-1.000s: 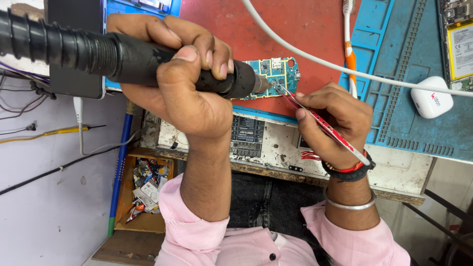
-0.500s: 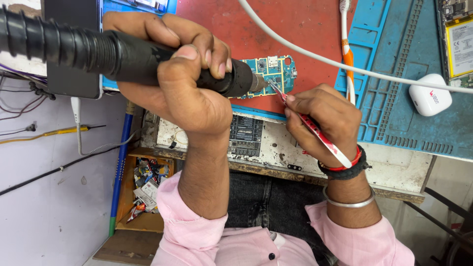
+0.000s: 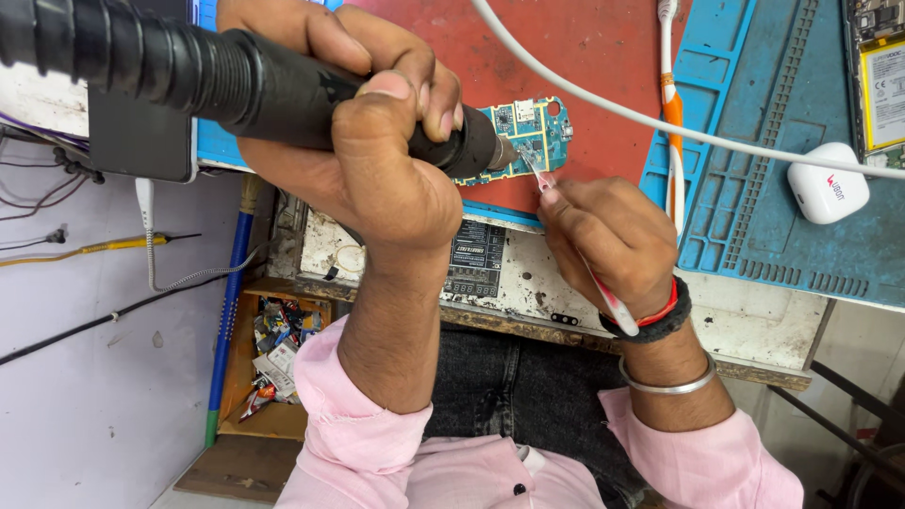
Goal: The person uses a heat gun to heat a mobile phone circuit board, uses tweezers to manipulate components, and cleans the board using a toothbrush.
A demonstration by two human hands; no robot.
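Over red mat (image 3: 603, 57) on table, your left hand (image 3: 377, 160) still grips hot-air gun (image 3: 283, 90) w/ nozzle at board (image 3: 528, 132), right hand (image 3: 603, 240) pinching tweezers (image 3: 584, 264), now closer on board's edge.

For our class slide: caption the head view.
Left hand aims black hot-air tool at circuit board; right hand holds tweezers.

Bright even light, soft shadows, sharp focus, no glare

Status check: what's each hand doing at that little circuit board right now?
Left hand grips black hot-air handle, nozzle at circuit board. Right hand pinches tweezers, tips on board. White cable crosses behind, clear.
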